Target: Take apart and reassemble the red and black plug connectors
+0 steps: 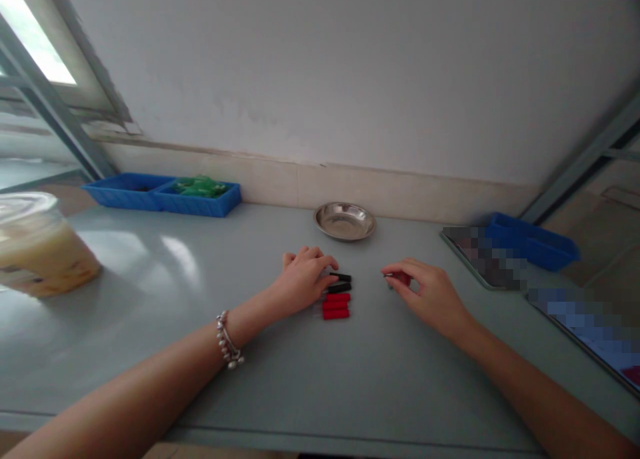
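My left hand (310,276) reaches over a short column of small plug-like pieces, its thumb and forefinger closed at the left end of the upper black piece (342,277). A second black piece (340,288) lies just below, close to the thumb. Under these, several red pieces (336,306) lie side by side, with thin pale pins at their ends. To the right of the column, my right hand (417,286) pinches a tiny metal part (387,274) between thumb and forefinger, a little above the table; its exact kind is too small to tell.
A round steel dish (345,222) stands near the wall. Blue trays (197,202), one holding green bags (200,186), sit back left; another blue tray (535,242) is at right. A drink cup (45,249) stands left. Phone-like devices (483,259) lie right on the grey table (300,386).
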Demonstrator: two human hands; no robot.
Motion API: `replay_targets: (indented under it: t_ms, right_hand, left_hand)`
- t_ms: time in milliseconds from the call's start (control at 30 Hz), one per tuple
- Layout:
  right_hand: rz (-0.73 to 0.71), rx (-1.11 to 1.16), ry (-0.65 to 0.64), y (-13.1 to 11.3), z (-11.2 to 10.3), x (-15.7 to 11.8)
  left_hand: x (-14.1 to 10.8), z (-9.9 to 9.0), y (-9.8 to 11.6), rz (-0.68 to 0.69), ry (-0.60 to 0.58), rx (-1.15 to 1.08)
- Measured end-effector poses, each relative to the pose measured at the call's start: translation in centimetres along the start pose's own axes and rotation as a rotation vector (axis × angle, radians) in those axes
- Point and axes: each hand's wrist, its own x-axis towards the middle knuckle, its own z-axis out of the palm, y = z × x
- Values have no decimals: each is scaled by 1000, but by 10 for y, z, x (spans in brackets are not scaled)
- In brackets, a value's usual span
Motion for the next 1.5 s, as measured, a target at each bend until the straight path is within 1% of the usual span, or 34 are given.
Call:
replay_targets:
  t_ms: [100, 200, 333, 500, 633, 700, 767, 867, 1000, 1167, 1267, 1367, 1433, 1500]
  right_hand:
    - [-21, -33, -21, 4, 1, 0]
    - [-65, -94, -32, 9, 3, 0]
    - [-76, -171, -61, 18, 9, -1]
    - [-57, -219, -131, 23, 14, -2]
    - [-46, -218, -160, 24, 14, -2]
    - [-35, -217, -169, 24, 13, -2]
    - [-23, -219, -174, 25, 13, -2]
    - [-11, -223, -159, 27, 13, -2]
    - [-20, -225, -126, 30, 13, -2]
    - [-29, -208, -113, 30, 13, -1]
    - [-21, -169, -79, 24, 11, 0]
    - [-35, -64, -41, 12, 5, 1]
    - [-22, 76, -77, 4, 1, 0]
    - [31, 249, -134, -4, 0, -1]
  left_hand:
    - [1, -2, 3, 11, -38, -34]
    - [1, -5, 7, 18, -52, -41]
    - [0, -7, 10, 43, -40, -32]
    - [-2, -6, 10, 106, 11, -11]
    - [-5, -13, 12, 157, 22, -9]
    - [-6, -20, 15, 208, -4, -28]
    - [-8, -28, 19, 275, -84, -56]
    - [-11, -37, 22, 337, -196, -29]
    - [-13, -40, 25, 357, -249, 15]
    - [-13, -39, 28, 336, -291, 44]
    - [-14, -38, 29, 335, -267, 49]
    - [-15, -36, 29, 360, -201, 41]
    - [-16, -34, 30, 372, -139, 27]
    - [-16, -31, 30, 369, -79, 11]
